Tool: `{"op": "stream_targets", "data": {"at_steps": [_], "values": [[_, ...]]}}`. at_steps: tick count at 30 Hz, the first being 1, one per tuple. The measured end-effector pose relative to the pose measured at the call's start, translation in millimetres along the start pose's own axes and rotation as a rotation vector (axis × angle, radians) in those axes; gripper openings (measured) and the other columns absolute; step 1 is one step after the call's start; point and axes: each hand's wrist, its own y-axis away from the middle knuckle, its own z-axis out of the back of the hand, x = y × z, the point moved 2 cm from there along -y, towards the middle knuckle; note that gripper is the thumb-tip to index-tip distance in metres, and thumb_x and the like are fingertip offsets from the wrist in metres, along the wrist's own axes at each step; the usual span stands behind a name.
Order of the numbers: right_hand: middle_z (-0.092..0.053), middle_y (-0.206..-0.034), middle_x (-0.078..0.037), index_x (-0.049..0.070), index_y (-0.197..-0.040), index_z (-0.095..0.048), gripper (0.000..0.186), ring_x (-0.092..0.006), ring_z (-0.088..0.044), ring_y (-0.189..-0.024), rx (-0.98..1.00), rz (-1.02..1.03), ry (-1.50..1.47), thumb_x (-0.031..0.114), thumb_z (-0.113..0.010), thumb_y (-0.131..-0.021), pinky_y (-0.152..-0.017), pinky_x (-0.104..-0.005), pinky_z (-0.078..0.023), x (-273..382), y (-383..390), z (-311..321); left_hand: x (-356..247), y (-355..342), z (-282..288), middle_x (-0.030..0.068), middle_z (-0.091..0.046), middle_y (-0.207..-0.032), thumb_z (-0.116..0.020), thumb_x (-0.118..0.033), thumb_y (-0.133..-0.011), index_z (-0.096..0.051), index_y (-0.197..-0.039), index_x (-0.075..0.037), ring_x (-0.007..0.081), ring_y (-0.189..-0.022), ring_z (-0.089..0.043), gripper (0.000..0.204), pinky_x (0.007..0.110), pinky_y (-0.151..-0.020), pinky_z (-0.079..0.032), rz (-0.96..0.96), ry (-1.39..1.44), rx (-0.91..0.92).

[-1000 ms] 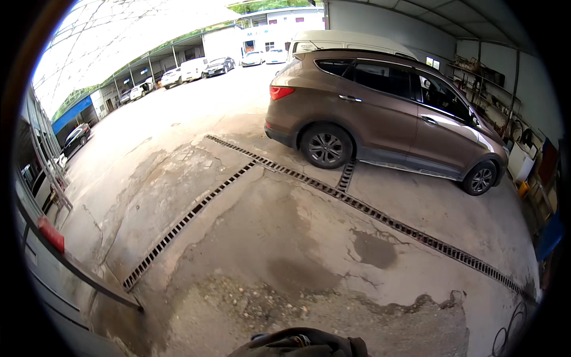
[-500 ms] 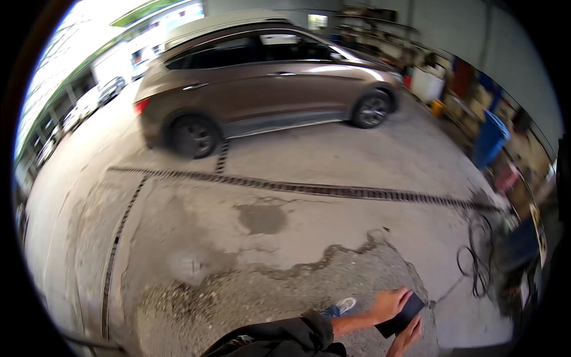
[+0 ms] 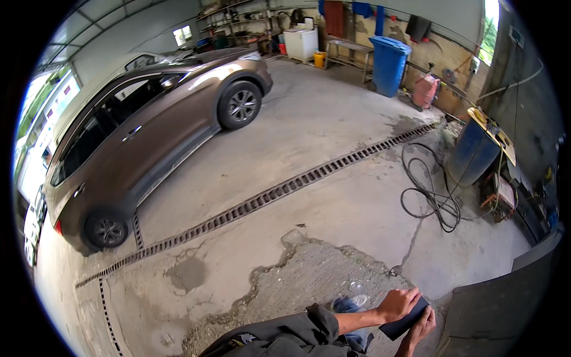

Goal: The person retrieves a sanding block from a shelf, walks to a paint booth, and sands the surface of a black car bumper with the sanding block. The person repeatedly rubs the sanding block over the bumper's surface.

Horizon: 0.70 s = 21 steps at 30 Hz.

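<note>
A flat, black, rectangular slab (image 3: pixel 405 322), about the size of a large phone, is held low in front of me at the bottom right of the head view. My left hand (image 3: pixel 397 306) is closed on its upper left edge. On the lower right side, my right hand (image 3: pixel 422 326) grips it too, fingers bent along the edge. The slab lies tilted between both hands; its face looks plain and dark, and I cannot make out any detail on it. A dark rolled-up sleeve (image 3: pixel 285 330) covers my left upper forearm.
A brown car (image 3: pixel 154 131) stands at the left. A drain grate (image 3: pixel 262 204) crosses the concrete, with broken, gravelly floor (image 3: pixel 315 276) near me. At the right are a coiled black hose (image 3: pixel 431 196), a blue barrel (image 3: pixel 473 152), a blue bin (image 3: pixel 388 66) and a dark panel (image 3: pixel 493 312).
My view has swung to the right, so the car now sits further left and the hose, barrel and bins show more fully. Both hands keep their hold on the black slab.
</note>
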Motion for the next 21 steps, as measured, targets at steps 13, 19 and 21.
{"op": "stream_targets", "data": {"at_steps": [13, 19, 21], "values": [[-0.065, -0.083, -0.009, -0.002, -0.097, -0.067, 0.037, -0.0169, -0.058, -0.079, -0.186, 0.088, 0.202, 0.028, -0.05, -0.11, -0.073, -0.0331, -0.049, -48, -390, -87, 120, -351, -162, 0.0176, -0.063, -0.065, -0.064, -0.021, -0.103, -0.066, -0.088, -0.004, 0.032, -0.054, -0.066, 0.023, 0.04, -0.049, -0.049, 0.073, 0.039, 0.0], [-0.049, -0.077, -0.003, 0.001, -0.087, -0.051, 0.037, -0.0139, -0.044, -0.073, -0.17, 0.235, 0.001, 0.028, -0.045, -0.111, -0.066, -0.0322, -0.043, -117, -589, -149, 237, -534, -277, 0.0218, -0.065, -0.073, -0.059, -0.029, -0.104, -0.062, -0.093, -0.007, 0.0436, -0.07, -0.067, 0.025, 0.051, -0.058, -0.051, 0.066, 0.086, 0.046], [-0.047, -0.077, -0.004, 0.001, -0.087, -0.05, 0.037, -0.0149, -0.041, -0.072, -0.246, 0.188, 0.069, 0.028, -0.044, -0.111, -0.065, -0.0332, -0.041, -158, -656, -172, 280, -590, -321, 0.0209, -0.066, -0.072, -0.059, -0.03, -0.105, -0.061, -0.091, -0.007, 0.0444, -0.071, -0.066, 0.026, 0.053, -0.059, -0.05, 0.029, 0.08, 0.069]]}}
